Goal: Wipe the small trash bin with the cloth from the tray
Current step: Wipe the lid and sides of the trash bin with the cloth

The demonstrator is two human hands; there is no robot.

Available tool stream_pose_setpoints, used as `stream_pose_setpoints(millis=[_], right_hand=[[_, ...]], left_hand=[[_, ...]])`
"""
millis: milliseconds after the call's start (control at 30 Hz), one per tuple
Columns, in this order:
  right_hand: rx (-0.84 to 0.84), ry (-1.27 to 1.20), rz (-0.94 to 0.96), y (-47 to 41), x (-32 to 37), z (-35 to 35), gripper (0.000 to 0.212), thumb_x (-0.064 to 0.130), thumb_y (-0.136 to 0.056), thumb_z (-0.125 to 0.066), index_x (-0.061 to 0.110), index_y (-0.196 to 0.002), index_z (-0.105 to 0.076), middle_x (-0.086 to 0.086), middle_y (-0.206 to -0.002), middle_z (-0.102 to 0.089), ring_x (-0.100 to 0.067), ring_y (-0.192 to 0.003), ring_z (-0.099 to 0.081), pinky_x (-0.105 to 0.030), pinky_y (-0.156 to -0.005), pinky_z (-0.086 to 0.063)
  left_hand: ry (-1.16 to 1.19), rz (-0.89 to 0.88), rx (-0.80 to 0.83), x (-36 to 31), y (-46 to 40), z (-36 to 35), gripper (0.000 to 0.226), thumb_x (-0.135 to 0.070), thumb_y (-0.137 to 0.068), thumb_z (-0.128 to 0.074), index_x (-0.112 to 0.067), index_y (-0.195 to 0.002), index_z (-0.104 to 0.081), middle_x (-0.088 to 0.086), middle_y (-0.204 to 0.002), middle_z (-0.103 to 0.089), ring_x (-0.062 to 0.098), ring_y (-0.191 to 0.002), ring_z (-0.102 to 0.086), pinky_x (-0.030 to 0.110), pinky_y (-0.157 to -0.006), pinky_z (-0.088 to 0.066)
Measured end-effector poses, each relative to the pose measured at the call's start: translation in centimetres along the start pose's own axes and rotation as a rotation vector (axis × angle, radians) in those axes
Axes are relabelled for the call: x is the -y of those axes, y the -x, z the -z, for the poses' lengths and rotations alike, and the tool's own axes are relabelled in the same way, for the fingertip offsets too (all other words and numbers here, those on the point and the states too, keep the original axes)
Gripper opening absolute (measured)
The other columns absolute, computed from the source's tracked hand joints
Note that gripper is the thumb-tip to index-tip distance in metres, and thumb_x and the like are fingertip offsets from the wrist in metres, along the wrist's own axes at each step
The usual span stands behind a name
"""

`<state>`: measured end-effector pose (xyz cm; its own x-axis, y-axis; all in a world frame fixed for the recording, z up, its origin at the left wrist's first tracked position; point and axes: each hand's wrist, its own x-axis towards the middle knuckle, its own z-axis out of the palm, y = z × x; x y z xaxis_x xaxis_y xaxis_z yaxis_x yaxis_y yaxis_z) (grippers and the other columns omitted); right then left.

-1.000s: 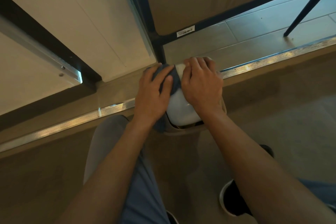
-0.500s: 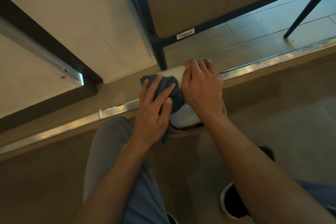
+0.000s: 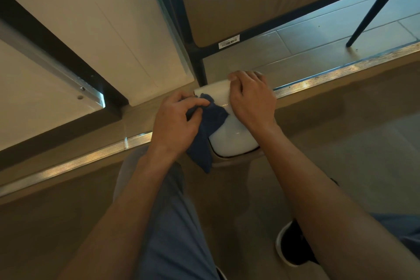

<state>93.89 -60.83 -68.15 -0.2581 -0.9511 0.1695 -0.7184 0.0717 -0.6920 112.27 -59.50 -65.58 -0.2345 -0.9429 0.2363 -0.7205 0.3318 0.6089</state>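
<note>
The small white trash bin [image 3: 231, 138] lies tilted on the floor in front of me, at the metal floor strip. My right hand [image 3: 251, 100] grips its far right side, fingers curled over the top edge. My left hand [image 3: 177, 120] pinches a dark blue cloth [image 3: 210, 125] against the bin's left side. The cloth hangs down past the bin's near rim. The tray is out of view.
A metal threshold strip [image 3: 91, 159] crosses the floor. A dark table leg [image 3: 200, 68] stands just behind the bin. A chair leg [image 3: 368, 16] is at the far right. My knee [image 3: 168, 223] and shoe [image 3: 293, 248] are below.
My left hand slid the cloth from the bin's top down to its left side and bunched it between the fingers. My right hand stayed on the bin.
</note>
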Motion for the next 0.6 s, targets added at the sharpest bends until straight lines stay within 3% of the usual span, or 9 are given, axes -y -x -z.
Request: stream_pose_setpoints(millis=[167, 267, 367, 500, 600], right_hand=[[0.081, -0.199, -0.056, -0.9, 0.0, 1.3, 0.034, 0.028, -0.107, -0.040, 0.018, -0.122, -0.069, -0.003, -0.122, -0.068, -0.022, -0.116, -0.057, -0.035, -0.092, -0.045], [0.100, -0.422, -0.179, -1.0, 0.1, 2.6, 0.033, 0.029, -0.109, -0.041, 0.015, -0.123, -0.067, 0.000, -0.109, -0.065, -0.006, -0.093, -0.059, -0.020, -0.078, -0.044], [0.065, -0.586, -0.268, -1.4, -0.8, 3.6, 0.035, 0.027, -0.109, -0.038, 0.014, -0.127, -0.066, 0.003, -0.118, -0.064, -0.002, -0.104, -0.058, -0.022, -0.086, -0.046], [0.025, -0.658, -0.265, -0.9, -1.3, 3.7, 0.035, 0.026, -0.111, -0.036, 0.014, -0.130, -0.063, 0.007, -0.119, -0.064, 0.010, -0.104, -0.057, -0.008, -0.084, -0.044], [-0.012, -0.662, -0.218, -0.4, -1.3, 3.3, 0.037, 0.026, -0.112, -0.034, 0.013, -0.133, -0.060, 0.004, -0.123, -0.064, 0.006, -0.109, -0.058, -0.009, -0.089, -0.046]], left_hand=[[0.016, -0.051, -0.010, -1.7, -1.0, 1.6, 0.021, -0.013, -0.090, -0.069, -0.025, -0.105, -0.078, 0.001, -0.104, -0.063, 0.020, -0.099, -0.061, 0.041, -0.087, -0.052], [-0.002, -0.101, -0.013, -2.8, -2.5, 1.9, 0.021, -0.019, -0.091, -0.068, -0.028, -0.106, -0.078, -0.001, -0.106, -0.064, 0.022, -0.102, -0.061, 0.043, -0.089, -0.052], [-0.013, -0.107, -0.018, -4.2, -4.1, 1.5, 0.022, -0.024, -0.092, -0.065, -0.034, -0.108, -0.076, -0.006, -0.109, -0.065, 0.021, -0.104, -0.059, 0.041, -0.088, -0.051], [-0.074, -0.077, 0.004, -6.2, -6.0, -0.4, 0.024, -0.028, -0.095, -0.061, -0.042, -0.111, -0.073, -0.012, -0.115, -0.062, 0.017, -0.110, -0.054, 0.032, -0.084, -0.045], [-0.101, -0.069, 0.043, -6.9, -6.9, -2.0, 0.028, -0.027, -0.096, -0.058, -0.043, -0.114, -0.071, -0.010, -0.117, -0.062, 0.017, -0.112, -0.052, 0.033, -0.084, -0.046]])
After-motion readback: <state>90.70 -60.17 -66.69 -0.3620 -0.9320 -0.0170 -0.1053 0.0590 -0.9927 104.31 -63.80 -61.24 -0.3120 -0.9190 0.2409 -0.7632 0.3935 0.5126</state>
